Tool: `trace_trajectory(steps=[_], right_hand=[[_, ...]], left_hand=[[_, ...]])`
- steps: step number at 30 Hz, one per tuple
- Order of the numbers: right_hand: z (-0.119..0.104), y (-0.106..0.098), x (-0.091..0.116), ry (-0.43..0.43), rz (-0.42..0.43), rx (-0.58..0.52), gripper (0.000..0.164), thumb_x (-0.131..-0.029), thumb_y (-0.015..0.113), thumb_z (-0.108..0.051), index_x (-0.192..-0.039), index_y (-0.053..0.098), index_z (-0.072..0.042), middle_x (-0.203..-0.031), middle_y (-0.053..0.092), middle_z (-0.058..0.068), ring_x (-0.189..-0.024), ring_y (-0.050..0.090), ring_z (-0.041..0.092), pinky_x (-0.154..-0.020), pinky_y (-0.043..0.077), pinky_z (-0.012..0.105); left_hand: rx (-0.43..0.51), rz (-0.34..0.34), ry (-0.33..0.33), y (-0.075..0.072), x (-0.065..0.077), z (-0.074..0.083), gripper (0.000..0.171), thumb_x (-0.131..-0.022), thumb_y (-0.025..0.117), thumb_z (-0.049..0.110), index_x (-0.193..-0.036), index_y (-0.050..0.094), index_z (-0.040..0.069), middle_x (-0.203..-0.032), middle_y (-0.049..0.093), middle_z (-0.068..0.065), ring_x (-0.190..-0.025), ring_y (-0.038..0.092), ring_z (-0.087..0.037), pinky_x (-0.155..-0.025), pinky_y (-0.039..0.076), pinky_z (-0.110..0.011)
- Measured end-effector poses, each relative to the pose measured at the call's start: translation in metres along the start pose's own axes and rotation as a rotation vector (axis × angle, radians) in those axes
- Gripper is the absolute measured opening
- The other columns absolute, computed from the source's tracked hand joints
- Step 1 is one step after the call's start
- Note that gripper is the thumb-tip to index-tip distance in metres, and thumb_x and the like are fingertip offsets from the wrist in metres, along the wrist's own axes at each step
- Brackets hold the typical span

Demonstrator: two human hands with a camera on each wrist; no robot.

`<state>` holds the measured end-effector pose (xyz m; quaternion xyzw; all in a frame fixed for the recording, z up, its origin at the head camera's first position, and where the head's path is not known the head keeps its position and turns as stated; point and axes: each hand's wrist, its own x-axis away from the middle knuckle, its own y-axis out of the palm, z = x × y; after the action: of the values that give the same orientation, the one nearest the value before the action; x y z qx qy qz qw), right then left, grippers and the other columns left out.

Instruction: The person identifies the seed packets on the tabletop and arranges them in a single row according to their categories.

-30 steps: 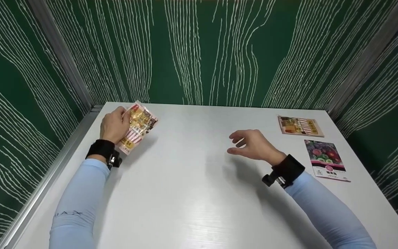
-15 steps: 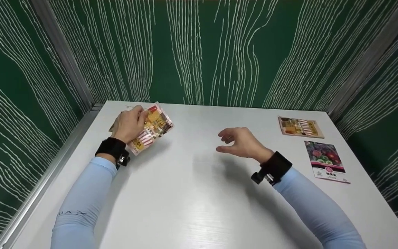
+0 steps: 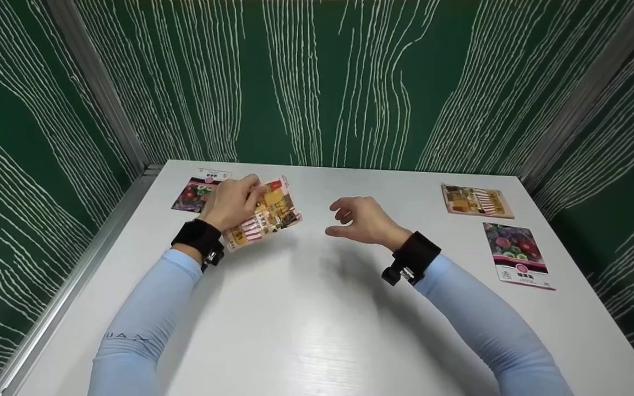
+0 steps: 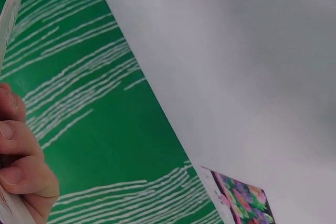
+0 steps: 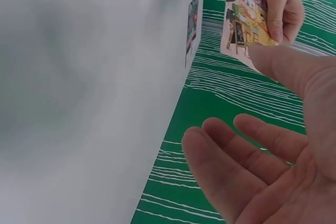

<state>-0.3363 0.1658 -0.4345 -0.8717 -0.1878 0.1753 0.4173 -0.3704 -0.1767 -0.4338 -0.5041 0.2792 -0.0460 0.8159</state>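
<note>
My left hand (image 3: 231, 202) grips a flat, glossy printed packet (image 3: 273, 213) by its left side, above the table. The packet is yellow and pink, with a red-and-white striped awning picture. In the left wrist view the curled fingers (image 4: 23, 158) press on the packet's edge (image 4: 7, 22). To the right of it, apart, my right hand (image 3: 362, 220) hovers with bent, spread fingers and thumb, holding nothing. The right wrist view shows the held packet (image 5: 242, 17) beyond the right thumb. A flower-print packet (image 3: 189, 196) lies behind the left hand, partly covered by it.
At the right of the white table (image 3: 317, 330) lie another awning-print packet (image 3: 476, 201) and, nearer, another flower-print packet (image 3: 517, 254). Green walls (image 3: 361, 82) with white lines stand behind and at both sides. A metal rail (image 3: 69, 308) runs along the left edge.
My left hand has carried the awning-print packet rightward, uncovering the flower-print packet at the back left. My right hand has moved left, so the hands are closer together.
</note>
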Motion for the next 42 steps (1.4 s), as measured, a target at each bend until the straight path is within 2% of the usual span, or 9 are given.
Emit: trace_trajectory(steps=[12, 17, 21, 24, 28, 30, 34, 37, 42], right_hand=[[-0.022, 0.000, -0.024, 0.039, -0.029, 0.004, 0.074, -0.094, 0.092, -0.032, -0.153, 0.061, 0.000, -0.135, 0.077, 0.026, -0.124, 0.079, 0.045, -0.105, 0.065, 0.054], [-0.028, 0.004, -0.034, 0.028, -0.048, 0.001, 0.067, -0.092, 0.092, -0.025, -0.148, 0.065, -0.001, -0.139, 0.076, 0.024, -0.124, 0.078, 0.041, -0.105, 0.065, 0.051], [-0.028, 0.010, -0.039, -0.055, -0.059, 0.024, 0.046, -0.093, 0.091, -0.022, -0.133, 0.076, -0.005, -0.130, 0.081, 0.016, -0.108, 0.077, 0.029, -0.094, 0.063, 0.042], [-0.028, 0.015, -0.041, -0.110, -0.081, 0.035, 0.030, -0.096, 0.088, -0.023, -0.120, 0.080, -0.007, -0.111, 0.083, 0.009, -0.091, 0.068, 0.020, -0.082, 0.053, 0.034], [-0.026, 0.022, -0.040, -0.136, -0.134, 0.038, 0.015, -0.102, 0.082, -0.020, -0.102, 0.079, -0.006, -0.082, 0.066, -0.003, -0.074, 0.053, 0.011, -0.070, 0.041, 0.027], [-0.025, 0.026, -0.039, -0.143, -0.164, 0.036, 0.016, -0.104, 0.077, -0.018, -0.096, 0.077, -0.005, -0.074, 0.056, -0.007, -0.068, 0.048, 0.009, -0.066, 0.038, 0.026], [-0.022, 0.032, -0.038, -0.155, -0.189, 0.023, 0.018, -0.106, 0.072, -0.014, -0.091, 0.075, -0.006, -0.069, 0.051, -0.011, -0.064, 0.047, 0.006, -0.065, 0.038, 0.025], [-0.020, 0.034, -0.037, -0.153, -0.174, 0.025, 0.019, -0.107, 0.072, -0.014, -0.089, 0.074, -0.007, -0.070, 0.054, -0.010, -0.066, 0.049, 0.006, -0.067, 0.040, 0.026], [-0.015, 0.035, -0.034, -0.139, -0.141, 0.026, 0.023, -0.108, 0.070, -0.014, -0.085, 0.070, -0.008, -0.075, 0.060, -0.004, -0.069, 0.052, 0.009, -0.068, 0.042, 0.028]], left_hand=[[0.051, -0.086, 0.134, 0.018, -0.004, 0.030, 0.030, -0.118, 0.058, 0.034, -0.100, 0.067, 0.012, -0.073, 0.057, 0.000, -0.063, 0.049, -0.016, -0.065, 0.038, -0.033], [0.034, -0.113, 0.197, 0.027, -0.003, 0.039, 0.029, -0.119, 0.057, 0.034, -0.102, 0.068, 0.013, -0.071, 0.053, 0.002, -0.063, 0.048, -0.015, -0.064, 0.037, -0.033], [0.022, -0.136, 0.247, 0.032, -0.002, 0.047, 0.031, -0.119, 0.057, 0.034, -0.100, 0.066, 0.011, -0.068, 0.048, 0.004, -0.060, 0.045, -0.013, -0.062, 0.033, -0.031], [0.030, -0.136, 0.289, 0.035, -0.002, 0.052, 0.030, -0.118, 0.059, 0.033, -0.098, 0.066, 0.011, -0.067, 0.047, 0.004, -0.059, 0.044, -0.012, -0.060, 0.032, -0.029], [0.016, -0.120, 0.330, 0.040, -0.001, 0.054, 0.030, -0.116, 0.062, 0.030, -0.094, 0.066, 0.011, -0.066, 0.047, 0.005, -0.059, 0.044, -0.011, -0.059, 0.033, -0.028], [0.004, -0.120, 0.334, 0.044, 0.002, 0.052, 0.031, -0.116, 0.063, 0.030, -0.092, 0.065, 0.011, -0.066, 0.047, 0.005, -0.059, 0.044, -0.011, -0.059, 0.033, -0.028], [0.005, -0.102, 0.323, 0.049, 0.007, 0.047, 0.033, -0.116, 0.064, 0.032, -0.089, 0.065, 0.012, -0.064, 0.052, 0.003, -0.057, 0.045, -0.011, -0.058, 0.035, -0.028], [0.024, -0.076, 0.283, 0.050, 0.008, 0.045, 0.036, -0.116, 0.064, 0.036, -0.088, 0.066, 0.013, -0.064, 0.055, 0.001, -0.057, 0.047, -0.012, -0.059, 0.037, -0.030], [0.076, -0.004, 0.180, 0.048, 0.011, 0.034, 0.044, -0.116, 0.062, 0.041, -0.082, 0.066, 0.014, -0.062, 0.050, 0.005, -0.057, 0.044, -0.011, -0.060, 0.033, -0.029]])
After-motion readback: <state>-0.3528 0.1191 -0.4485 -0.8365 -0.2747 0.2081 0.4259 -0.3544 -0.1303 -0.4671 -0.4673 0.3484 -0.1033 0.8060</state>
